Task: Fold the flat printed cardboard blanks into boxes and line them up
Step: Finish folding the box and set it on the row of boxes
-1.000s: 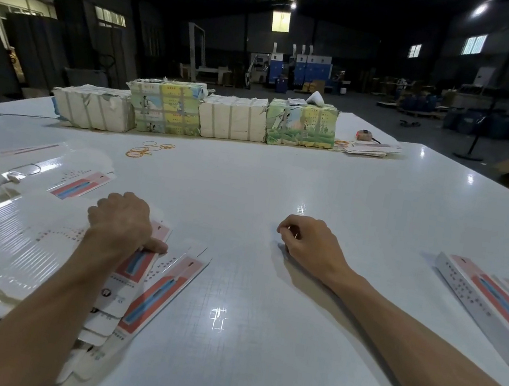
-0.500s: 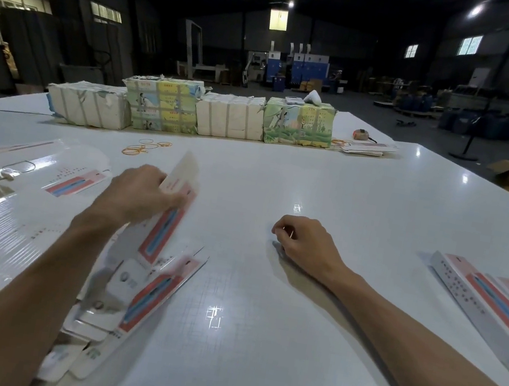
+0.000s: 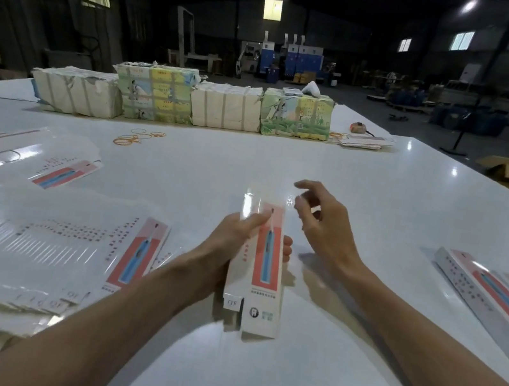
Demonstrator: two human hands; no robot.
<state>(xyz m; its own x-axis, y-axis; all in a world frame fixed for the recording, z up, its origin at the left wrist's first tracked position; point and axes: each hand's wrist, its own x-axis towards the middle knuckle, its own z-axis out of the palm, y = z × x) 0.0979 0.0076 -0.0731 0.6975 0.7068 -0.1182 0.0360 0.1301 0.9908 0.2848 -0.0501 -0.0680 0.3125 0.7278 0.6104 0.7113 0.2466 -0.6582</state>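
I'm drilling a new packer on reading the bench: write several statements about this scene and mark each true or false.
1. The left-hand grip holds a printed blank. True.
2. The right-hand grip pinches that blank too. False: it holds nothing, with its fingers loosely curled beside the blank's far end.
3. The pile of flat blanks lies on the person's right. False: it lies on the left, and the folded boxes are on the right.
4. Rubber bands lie on the table in front of the wrapped bundles. True.
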